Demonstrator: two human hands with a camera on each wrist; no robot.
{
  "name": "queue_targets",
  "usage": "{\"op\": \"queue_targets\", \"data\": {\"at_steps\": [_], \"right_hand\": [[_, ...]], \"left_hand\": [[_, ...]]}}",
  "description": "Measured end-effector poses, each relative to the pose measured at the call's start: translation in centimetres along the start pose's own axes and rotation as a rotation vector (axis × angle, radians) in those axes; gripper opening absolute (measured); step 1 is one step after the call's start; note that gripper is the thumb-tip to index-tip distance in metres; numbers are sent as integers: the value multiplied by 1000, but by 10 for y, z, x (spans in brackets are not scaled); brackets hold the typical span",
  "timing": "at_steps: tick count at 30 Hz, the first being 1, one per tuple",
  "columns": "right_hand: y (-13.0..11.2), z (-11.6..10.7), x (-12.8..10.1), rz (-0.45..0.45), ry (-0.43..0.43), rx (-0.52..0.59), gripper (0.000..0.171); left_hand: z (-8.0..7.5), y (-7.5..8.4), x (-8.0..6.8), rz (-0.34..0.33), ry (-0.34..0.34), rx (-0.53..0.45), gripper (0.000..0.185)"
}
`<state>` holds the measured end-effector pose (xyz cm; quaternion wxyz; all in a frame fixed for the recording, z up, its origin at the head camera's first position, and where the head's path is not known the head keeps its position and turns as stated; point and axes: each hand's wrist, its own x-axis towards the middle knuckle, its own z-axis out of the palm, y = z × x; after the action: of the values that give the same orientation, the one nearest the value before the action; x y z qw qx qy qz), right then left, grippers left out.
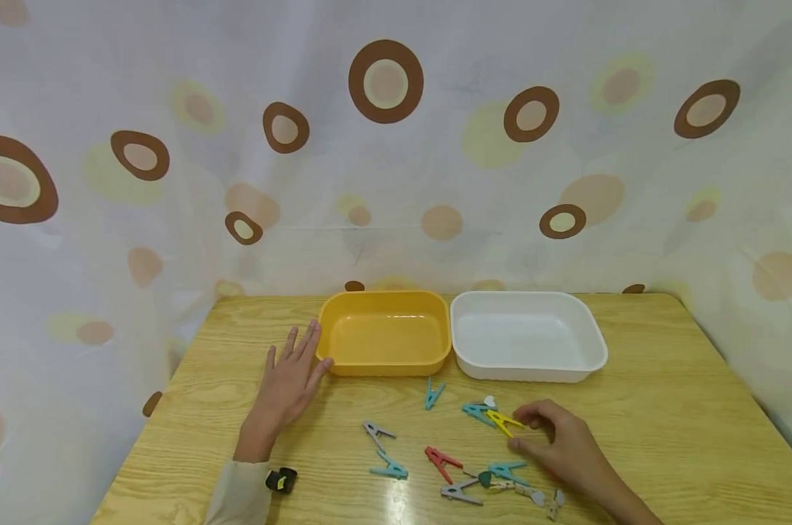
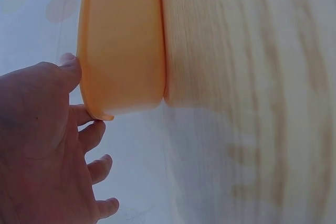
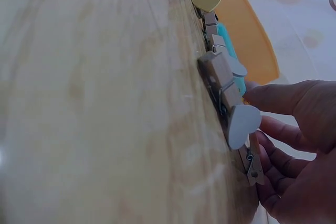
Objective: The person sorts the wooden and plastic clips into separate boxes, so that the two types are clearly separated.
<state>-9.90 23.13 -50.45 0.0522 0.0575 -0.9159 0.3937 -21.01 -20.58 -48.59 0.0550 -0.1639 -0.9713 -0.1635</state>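
Note:
My left hand (image 1: 289,383) lies against the left end of the yellow bin (image 1: 379,370), fingers spread, thumb at its front corner. In the left wrist view its thumb and index fingertips touch the bin's rim. Lower right, my right hand (image 1: 560,445) pinches the yellow clothespin (image 1: 503,421) by its two spread legs, between thumb and index finger. A teal clothespin (image 1: 478,414) and a white heart (image 1: 490,401) lie right beside it. In the right wrist view, a wooden clothespin with a grey heart (image 3: 244,126) stands in front of the right fingers.
The white bin (image 1: 530,372) stands right of the yellow one. Several clothespins lie scattered in front: teal (image 1: 433,395), grey (image 1: 377,433), red (image 1: 443,461), and wooden ones with hearts (image 1: 532,494). A patterned curtain (image 1: 396,182) hangs behind the wooden table (image 1: 672,408).

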Motion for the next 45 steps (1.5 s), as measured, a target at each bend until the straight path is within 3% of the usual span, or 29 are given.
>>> {"op": "queue_targets", "data": {"at_steps": [25, 38, 45], "right_hand": [[-4, -9, 0, -63, 40, -22, 33], [-17, -13, 7, -210, 134, -70, 31], [-27, -13, 11, -206, 135, -64, 31]], "left_hand": [[1, 0, 0, 12, 26, 10, 70], [2, -1, 0, 15, 17, 6, 70], [1, 0, -1, 19, 34, 21, 69]]}}
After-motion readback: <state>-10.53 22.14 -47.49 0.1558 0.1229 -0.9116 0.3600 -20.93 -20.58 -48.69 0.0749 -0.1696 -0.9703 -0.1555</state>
